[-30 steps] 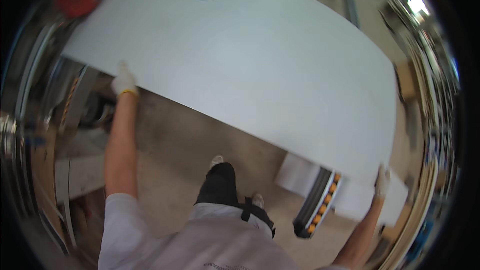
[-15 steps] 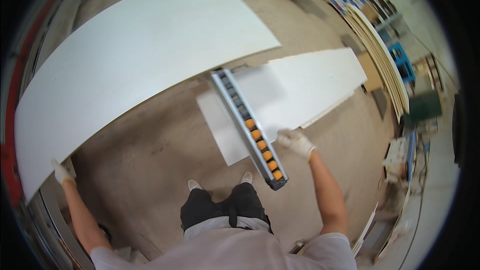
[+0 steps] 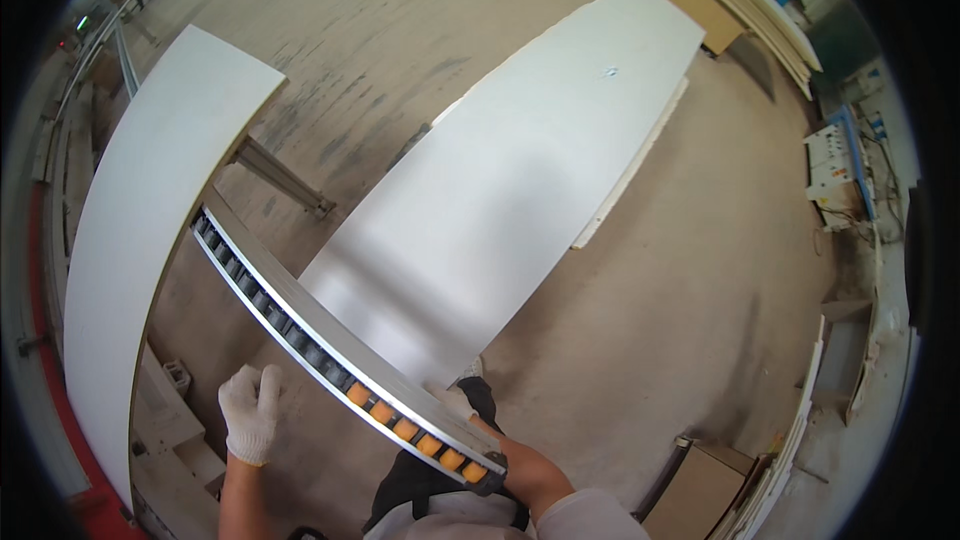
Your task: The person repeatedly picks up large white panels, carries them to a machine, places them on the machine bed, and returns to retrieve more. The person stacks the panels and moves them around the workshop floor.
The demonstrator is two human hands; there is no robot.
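Floor (image 3: 720, 290): roomiest stretch runs down the right of the long board, so I'd swing anything wide that way; the left side looks tight.

Long white board (image 3: 520, 150): middle of the scene, running away from the wearer, near end right by the roller rail. My worry is a lift or twist knocking that end into the rail and chipping it. Another sheet's pale edge pokes out along its right side, so something could snag there too.

Left white sheet (image 3: 125, 250): a sideways bump might shift it, imo, since its right edge meets the rail's far end. Not much of a gap between that edge and the left hand.

Roller rail (image 3: 312, 348): orange and black rollers, cutting diagonally between hands. Looks like a pinch spot if a board gets pushed against it. Its near end sits right at the wearer's waist, so a hip bump seems likely when turning.

Metal beam (image 3: 282, 178): juts out from under the left sheet, possible catch point.

Left hand (image 3: 250, 415): gloved, fingers curled in, thumb up, nothing in it.

Right hand (image 3: 455, 402): beyond the rail, near the long board's end; mostly hidden, can't tell if it's gripping.
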